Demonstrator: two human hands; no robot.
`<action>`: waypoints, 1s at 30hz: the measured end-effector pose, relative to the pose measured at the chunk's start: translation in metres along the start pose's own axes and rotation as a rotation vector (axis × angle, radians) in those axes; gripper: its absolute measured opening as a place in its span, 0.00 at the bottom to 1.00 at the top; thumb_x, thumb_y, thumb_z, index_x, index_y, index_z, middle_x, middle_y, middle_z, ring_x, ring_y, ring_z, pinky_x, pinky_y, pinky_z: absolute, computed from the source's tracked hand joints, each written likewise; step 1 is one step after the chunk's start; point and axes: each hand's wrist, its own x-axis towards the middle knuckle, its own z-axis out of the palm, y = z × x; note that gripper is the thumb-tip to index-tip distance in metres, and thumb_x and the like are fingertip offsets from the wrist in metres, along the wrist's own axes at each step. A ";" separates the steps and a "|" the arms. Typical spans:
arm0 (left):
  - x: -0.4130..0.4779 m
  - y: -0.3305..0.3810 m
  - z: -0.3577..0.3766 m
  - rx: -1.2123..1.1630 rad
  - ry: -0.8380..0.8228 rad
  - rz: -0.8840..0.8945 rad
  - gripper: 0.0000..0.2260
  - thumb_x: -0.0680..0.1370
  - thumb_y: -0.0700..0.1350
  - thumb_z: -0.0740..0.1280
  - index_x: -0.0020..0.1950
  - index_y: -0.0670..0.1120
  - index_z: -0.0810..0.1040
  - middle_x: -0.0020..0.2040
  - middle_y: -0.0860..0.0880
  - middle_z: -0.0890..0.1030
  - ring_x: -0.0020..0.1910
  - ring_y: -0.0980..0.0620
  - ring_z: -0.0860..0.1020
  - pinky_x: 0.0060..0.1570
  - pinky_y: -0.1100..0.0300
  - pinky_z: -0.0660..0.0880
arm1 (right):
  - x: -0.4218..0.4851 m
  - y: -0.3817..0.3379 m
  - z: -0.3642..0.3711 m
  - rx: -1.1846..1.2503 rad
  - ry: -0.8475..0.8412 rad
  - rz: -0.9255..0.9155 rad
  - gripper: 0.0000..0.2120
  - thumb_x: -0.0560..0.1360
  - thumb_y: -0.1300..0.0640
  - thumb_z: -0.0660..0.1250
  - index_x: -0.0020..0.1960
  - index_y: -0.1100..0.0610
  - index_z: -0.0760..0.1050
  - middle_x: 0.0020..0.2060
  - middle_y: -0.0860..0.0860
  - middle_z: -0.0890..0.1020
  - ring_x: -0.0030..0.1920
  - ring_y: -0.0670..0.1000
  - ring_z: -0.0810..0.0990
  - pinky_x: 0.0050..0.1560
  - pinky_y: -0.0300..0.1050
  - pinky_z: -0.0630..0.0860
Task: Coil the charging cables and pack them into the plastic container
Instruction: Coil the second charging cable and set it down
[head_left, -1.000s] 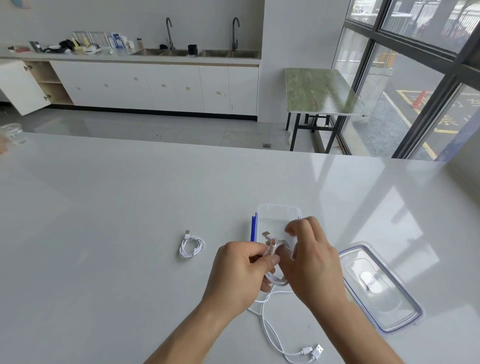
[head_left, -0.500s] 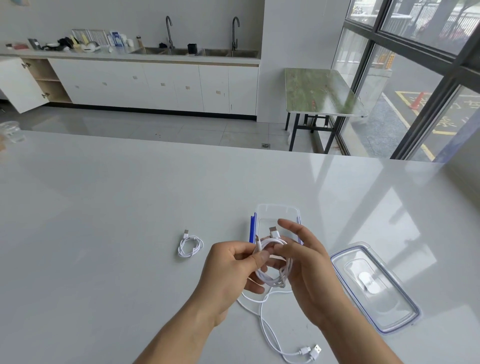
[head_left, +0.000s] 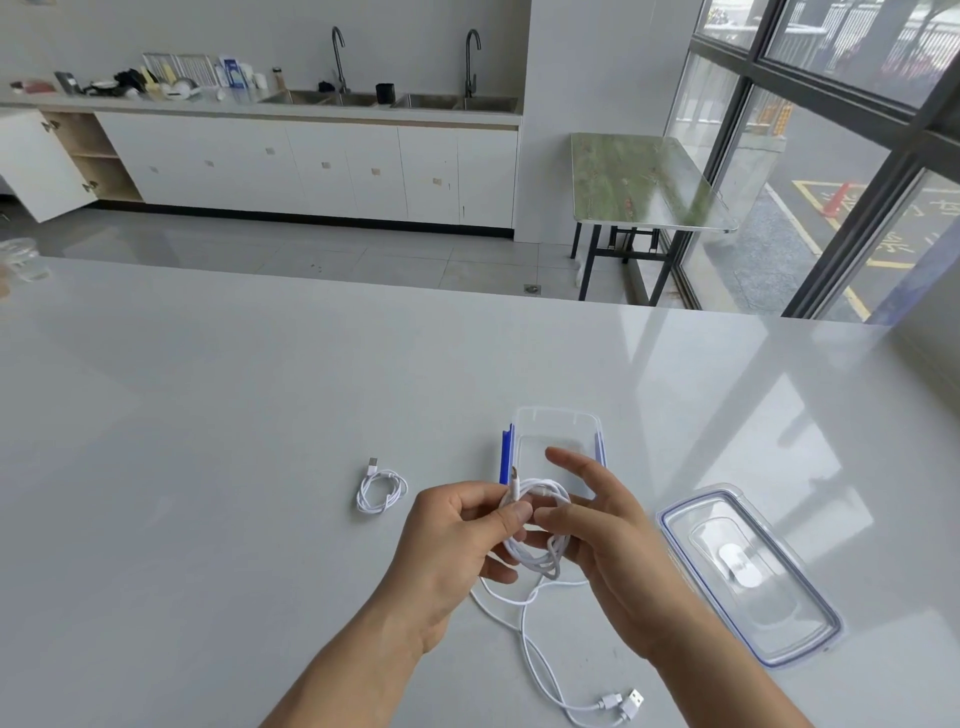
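Coiled charging cable, small and white, lies alone on the pale table, at about 10 o'clock from the hands and well apart from them. The left hand pinches the loops of a second white cable between thumb and forefinger and holds them above the table. From these loops the loose part hangs down and runs over the table toward 6 o'clock, where its plugs lie near the lower edge. At 12 o'clock from the hands stands the clear plastic container with blue clips, open on top; no cable shows inside it. The right hand is released, its fingers straight and spread, the thumb touching the loops. At 3 o'clock the clear lid lies flat on the table, apart from the container.
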 end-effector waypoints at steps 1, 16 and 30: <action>0.000 0.000 -0.001 0.005 0.012 0.005 0.05 0.77 0.40 0.71 0.45 0.46 0.87 0.32 0.51 0.83 0.30 0.53 0.78 0.34 0.56 0.79 | 0.000 0.000 0.000 -0.014 -0.002 -0.004 0.29 0.65 0.60 0.74 0.65 0.45 0.75 0.52 0.59 0.86 0.54 0.65 0.83 0.66 0.63 0.74; 0.003 -0.010 -0.022 -0.032 0.138 -0.043 0.05 0.76 0.42 0.73 0.41 0.46 0.87 0.32 0.50 0.83 0.29 0.52 0.78 0.31 0.57 0.79 | 0.011 0.008 0.003 -0.149 0.005 -0.017 0.11 0.81 0.60 0.63 0.54 0.59 0.85 0.50 0.61 0.87 0.48 0.60 0.85 0.53 0.57 0.82; 0.003 -0.049 -0.089 -0.143 0.325 -0.184 0.08 0.75 0.35 0.71 0.50 0.45 0.85 0.44 0.42 0.87 0.39 0.46 0.84 0.35 0.56 0.80 | 0.060 0.061 0.054 -0.275 -0.010 0.114 0.05 0.77 0.66 0.69 0.49 0.63 0.83 0.44 0.60 0.88 0.41 0.52 0.84 0.46 0.48 0.80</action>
